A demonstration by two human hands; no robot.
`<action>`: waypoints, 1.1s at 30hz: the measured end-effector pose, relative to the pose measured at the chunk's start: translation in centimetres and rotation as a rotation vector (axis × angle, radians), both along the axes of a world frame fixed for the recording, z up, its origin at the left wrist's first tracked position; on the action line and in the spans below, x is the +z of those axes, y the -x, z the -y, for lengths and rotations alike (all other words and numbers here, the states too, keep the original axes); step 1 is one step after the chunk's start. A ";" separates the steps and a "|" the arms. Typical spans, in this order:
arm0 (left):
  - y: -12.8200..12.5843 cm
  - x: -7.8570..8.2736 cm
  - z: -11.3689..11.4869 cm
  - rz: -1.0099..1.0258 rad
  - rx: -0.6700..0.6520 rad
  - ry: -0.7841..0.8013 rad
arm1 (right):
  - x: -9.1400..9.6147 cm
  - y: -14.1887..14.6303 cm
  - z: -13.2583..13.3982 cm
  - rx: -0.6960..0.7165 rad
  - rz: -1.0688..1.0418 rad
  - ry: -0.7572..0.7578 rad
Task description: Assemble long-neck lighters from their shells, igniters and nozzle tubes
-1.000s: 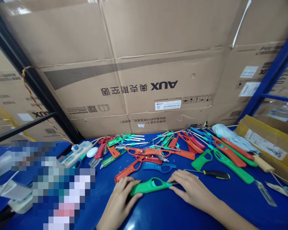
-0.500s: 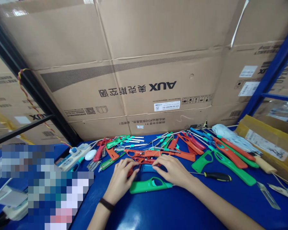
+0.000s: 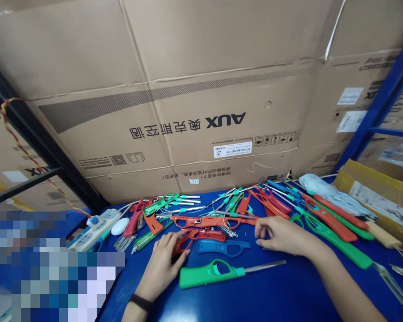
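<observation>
Head view: the two hands now stand well apart, where half a second earlier they nearly met over the blue shell. At far left, a white power strip [image 3: 87, 238] and a white oval object [image 3: 120, 226] lie on the blue work table [image 3: 262, 299]. The left hand [image 3: 161, 268], with a dark band [image 3: 140, 302] on its wrist, rests at the near edge of the heap, palm down and fingers curved over the end of a red lighter shell [image 3: 183, 241]. Whether those fingers are closed on the shell cannot be told. Just right of that hand lies a blue lighter shell [image 3: 221, 247], with no hand on it. Nearer the camera, a green utility lighter [image 3: 210, 275] lies flat and untouched, its steel nozzle [image 3: 265, 266] pointing right. The right hand [image 3: 282, 235] has drawn away rightward and holds nothing, its palm down and fingers loosely spread just above the table, the forearm coming in from the lower right. Past it, long green and orange lighters [image 3: 332, 228] fan out in a heap, and a large AUX cardboard carton [image 3: 188, 134] stands behind everything.
</observation>
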State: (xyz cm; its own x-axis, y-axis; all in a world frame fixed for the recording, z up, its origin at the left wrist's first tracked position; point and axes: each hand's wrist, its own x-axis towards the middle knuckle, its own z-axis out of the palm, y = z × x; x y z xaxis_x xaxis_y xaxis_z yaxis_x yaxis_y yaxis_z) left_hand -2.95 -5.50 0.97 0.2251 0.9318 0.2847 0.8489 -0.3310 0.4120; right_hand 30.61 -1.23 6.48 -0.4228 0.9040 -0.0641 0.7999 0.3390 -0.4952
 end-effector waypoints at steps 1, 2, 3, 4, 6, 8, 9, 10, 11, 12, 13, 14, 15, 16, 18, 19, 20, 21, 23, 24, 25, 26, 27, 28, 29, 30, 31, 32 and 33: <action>0.0 -0.1 -0.1 -0.007 0.004 0.000 | 0.0 -0.8 0.0 -0.020 0.011 0.044; 0.0 -0.1 -0.1 -0.016 0.009 -0.005 | 0.0 -1.4 0.1 -0.057 0.032 0.095; 0.1 -0.2 -0.2 -0.026 0.017 -0.015 | -0.1 -1.9 0.2 -0.097 0.062 0.140; 0.2 -0.2 -0.2 -0.037 0.029 -0.029 | -0.1 -2.2 0.3 -0.135 0.096 0.184; 0.5 -0.3 -0.3 -0.060 0.053 -0.061 | -0.2 -2.7 0.6 -0.201 0.184 0.240; 0.8 -0.3 -0.2 -0.079 0.064 -0.086 | -0.1 -2.9 0.8 -0.248 0.260 0.247; 1.0 -0.3 -0.2 -0.087 0.063 -0.094 | -0.1 -3.0 0.9 -0.265 0.286 0.241; 1.1 -0.3 -0.2 -0.095 0.061 -0.104 | -0.2 -3.1 1.0 -0.279 0.303 0.236; 1.2 -0.3 -0.2 -0.101 0.062 -0.115 | -0.3 -3.3 1.1 -0.285 0.306 0.234; 1.2 -0.2 -0.2 -0.105 0.068 -0.128 | -0.5 -3.5 1.1 -0.283 0.300 0.233; 1.2 -0.1 -0.3 -0.106 0.078 -0.142 | -0.7 -3.8 1.2 -0.272 0.287 0.227; 1.1 0.0 -0.3 -0.105 0.091 -0.155 | -0.9 -4.1 1.2 -0.256 0.267 0.207; 1.1 0.1 -0.3 -0.101 0.101 -0.168 | -1.3 -4.5 1.3 -0.234 0.245 0.173; 1.0 0.2 -0.3 -0.098 0.105 -0.180 | -1.6 -4.8 1.5 -0.209 0.219 0.124; 1.0 0.5 -0.2 -0.116 0.104 -0.211 | -2.2 -5.6 1.9 -0.169 0.172 0.020; 1.1 0.6 -0.2 -0.146 0.106 -0.227 | -2.6 -6.1 2.2 -0.159 0.154 -0.027; 1.3 0.7 -0.2 -0.186 0.113 -0.242 | -2.9 -6.6 2.6 -0.156 0.135 -0.066; 1.5 0.8 -0.3 -0.227 0.129 -0.256 | -3.3 -7.2 2.9 -0.153 0.114 -0.100; 2.1 0.9 -0.3 -0.287 0.167 -0.274 | -4.0 -8.4 3.8 -0.155 0.065 -0.177; 2.4 0.8 -0.4 -0.298 0.183 -0.280 | -4.3 -9.0 4.2 -0.163 0.056 -0.204; 2.6 0.8 -0.4 -0.301 0.198 -0.286 | -4.6 -9.7 4.7 -0.176 0.054 -0.235; 2.9 0.7 -0.5 -0.302 0.215 -0.292 | -4.8 -10.3 5.1 -0.210 0.055 -0.267; 3.1 0.6 -0.5 -0.308 0.238 -0.300 | -4.9 -10.8 5.6 -0.233 0.057 -0.285; 3.2 0.5 -0.5 -0.316 0.267 -0.307 | -4.9 -11.3 6.0 -0.240 0.057 -0.295; 3.4 0.4 -0.5 -0.324 0.299 -0.313 | -4.9 -11.7 6.3 -0.245 0.052 -0.318; 3.5 0.3 -0.5 -0.332 0.328 -0.317 | -4.9 -12.0 6.6 -0.248 0.046 -0.341; 3.6 0.2 -0.5 -0.337 0.349 -0.317 | -4.9 -12.3 6.8 -0.250 0.041 -0.361; 3.6 0.1 -0.5 -0.340 0.361 -0.315 | -4.9 -12.5 7.0 -0.252 0.036 -0.380; 3.7 0.0 -0.6 -0.341 0.363 -0.310 | -4.9 -12.6 7.1 -0.253 0.034 -0.392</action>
